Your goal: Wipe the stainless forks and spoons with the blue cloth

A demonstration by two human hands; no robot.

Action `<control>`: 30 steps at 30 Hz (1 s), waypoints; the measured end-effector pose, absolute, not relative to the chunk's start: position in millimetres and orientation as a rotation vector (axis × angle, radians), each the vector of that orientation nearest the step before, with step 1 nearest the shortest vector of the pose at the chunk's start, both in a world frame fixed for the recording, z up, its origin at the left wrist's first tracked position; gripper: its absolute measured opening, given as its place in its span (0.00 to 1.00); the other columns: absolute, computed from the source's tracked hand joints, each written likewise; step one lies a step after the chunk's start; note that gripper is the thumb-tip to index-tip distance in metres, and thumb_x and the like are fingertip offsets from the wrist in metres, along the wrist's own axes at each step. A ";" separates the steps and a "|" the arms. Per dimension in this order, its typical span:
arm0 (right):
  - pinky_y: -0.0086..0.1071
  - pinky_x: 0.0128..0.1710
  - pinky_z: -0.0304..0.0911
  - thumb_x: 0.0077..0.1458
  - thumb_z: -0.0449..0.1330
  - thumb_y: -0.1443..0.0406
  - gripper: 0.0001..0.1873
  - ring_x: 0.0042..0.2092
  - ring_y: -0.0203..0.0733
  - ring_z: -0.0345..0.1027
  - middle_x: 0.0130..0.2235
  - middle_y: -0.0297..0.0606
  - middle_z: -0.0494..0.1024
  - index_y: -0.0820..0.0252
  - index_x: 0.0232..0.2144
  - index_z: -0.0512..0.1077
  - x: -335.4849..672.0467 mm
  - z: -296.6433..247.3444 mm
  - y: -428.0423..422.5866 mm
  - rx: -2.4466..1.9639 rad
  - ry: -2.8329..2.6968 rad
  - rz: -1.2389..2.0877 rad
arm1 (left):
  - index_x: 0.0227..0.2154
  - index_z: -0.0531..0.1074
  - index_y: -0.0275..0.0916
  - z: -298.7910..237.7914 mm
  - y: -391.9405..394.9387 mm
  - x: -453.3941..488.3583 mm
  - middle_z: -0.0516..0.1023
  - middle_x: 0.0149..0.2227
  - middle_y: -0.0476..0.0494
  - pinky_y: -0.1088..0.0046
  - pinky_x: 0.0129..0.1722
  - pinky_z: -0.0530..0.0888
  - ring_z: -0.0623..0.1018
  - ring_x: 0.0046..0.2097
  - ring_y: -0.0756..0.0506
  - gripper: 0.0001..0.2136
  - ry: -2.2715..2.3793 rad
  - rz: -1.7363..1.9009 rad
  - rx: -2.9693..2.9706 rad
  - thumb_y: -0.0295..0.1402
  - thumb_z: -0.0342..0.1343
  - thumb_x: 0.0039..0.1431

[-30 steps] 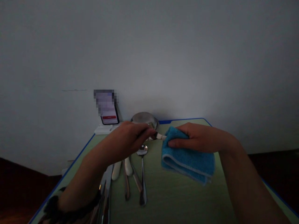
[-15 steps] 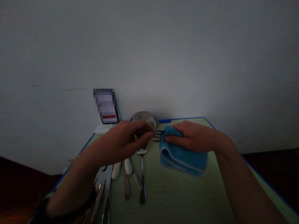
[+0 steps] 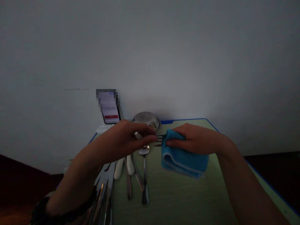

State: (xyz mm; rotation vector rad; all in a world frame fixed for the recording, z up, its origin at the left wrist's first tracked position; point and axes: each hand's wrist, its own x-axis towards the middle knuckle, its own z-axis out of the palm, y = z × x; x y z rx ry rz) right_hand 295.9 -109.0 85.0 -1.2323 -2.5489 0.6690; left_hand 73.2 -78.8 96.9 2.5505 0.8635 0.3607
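Observation:
A blue cloth (image 3: 185,161) with a pale hem hangs folded from my right hand (image 3: 191,137), whose thumb and fingers press it around a fork. The fork's metal tines (image 3: 159,140) stick out of the cloth toward the left; its handle is hidden. My left hand (image 3: 133,136) is closed in a pinch at the tips of the tines. Below the left hand a metal spoon (image 3: 144,175) lies on the table. Beside it are white-handled utensils (image 3: 130,165), their far ends hidden by my left hand.
A phone (image 3: 110,107) with a lit screen leans on a white stand (image 3: 103,128) near the wall. A round metal dish (image 3: 145,116) stands at the table's back edge. Several metal knives or handles (image 3: 103,190) lie under my left forearm. The green table (image 3: 182,200) has a blue edge.
My left fingertips have moved slightly right and down at the tines, and more of the spoon's bowl shows. My right hand keeps its grip on the cloth. The view has shifted slightly.

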 end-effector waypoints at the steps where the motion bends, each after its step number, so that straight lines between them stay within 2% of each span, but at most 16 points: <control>1: 0.26 0.27 0.55 0.57 0.50 0.59 0.13 0.27 0.31 0.63 0.28 0.32 0.71 0.61 0.29 0.68 295.8 85.1 -109.1 -1.239 -2.552 0.652 | 0.34 0.72 0.39 97.2 -79.7 76.0 0.76 0.28 0.52 0.79 0.28 0.68 0.74 0.28 0.53 0.11 0.877 0.349 2.565 0.39 0.47 0.60; 7: 0.26 0.29 0.56 0.56 0.51 0.60 0.12 0.29 0.33 0.64 0.28 0.33 0.72 0.60 0.30 0.70 294.7 86.5 -110.0 -1.277 -2.569 0.590 | 0.32 0.69 0.37 92.2 -84.7 86.6 0.74 0.27 0.51 0.78 0.30 0.65 0.73 0.29 0.53 0.11 0.832 0.322 2.602 0.35 0.43 0.62; 15: 0.27 0.26 0.54 0.56 0.51 0.60 0.12 0.26 0.33 0.63 0.26 0.34 0.73 0.61 0.28 0.70 288.1 90.9 -112.2 -1.256 -2.617 0.559 | 0.29 0.66 0.37 83.0 -88.6 97.4 0.69 0.25 0.51 0.76 0.28 0.62 0.69 0.27 0.52 0.09 0.782 0.341 2.767 0.30 0.43 0.61; 24: 0.28 0.33 0.58 0.57 0.49 0.57 0.14 0.33 0.36 0.67 0.33 0.35 0.75 0.60 0.33 0.68 296.3 82.8 -107.2 -1.230 -2.497 0.668 | 0.27 0.70 0.36 97.1 -79.0 77.7 0.70 0.20 0.52 0.78 0.24 0.62 0.68 0.22 0.54 0.12 0.952 0.481 2.694 0.36 0.46 0.59; 28: 0.29 0.31 0.59 0.56 0.50 0.54 0.16 0.32 0.37 0.68 0.33 0.37 0.75 0.60 0.33 0.69 312.4 75.8 -104.5 -1.407 -2.481 0.666 | 0.28 0.69 0.36 96.8 -73.9 53.5 0.72 0.23 0.51 0.79 0.25 0.64 0.69 0.25 0.54 0.12 1.150 0.670 2.582 0.37 0.46 0.60; 30: 0.29 0.31 0.59 0.56 0.49 0.54 0.17 0.32 0.37 0.68 0.33 0.37 0.75 0.60 0.33 0.69 316.1 75.5 -105.2 -1.446 -2.426 0.647 | 0.30 0.68 0.36 95.2 -73.2 49.1 0.73 0.26 0.49 0.79 0.28 0.66 0.70 0.28 0.53 0.12 1.180 0.599 2.543 0.37 0.44 0.61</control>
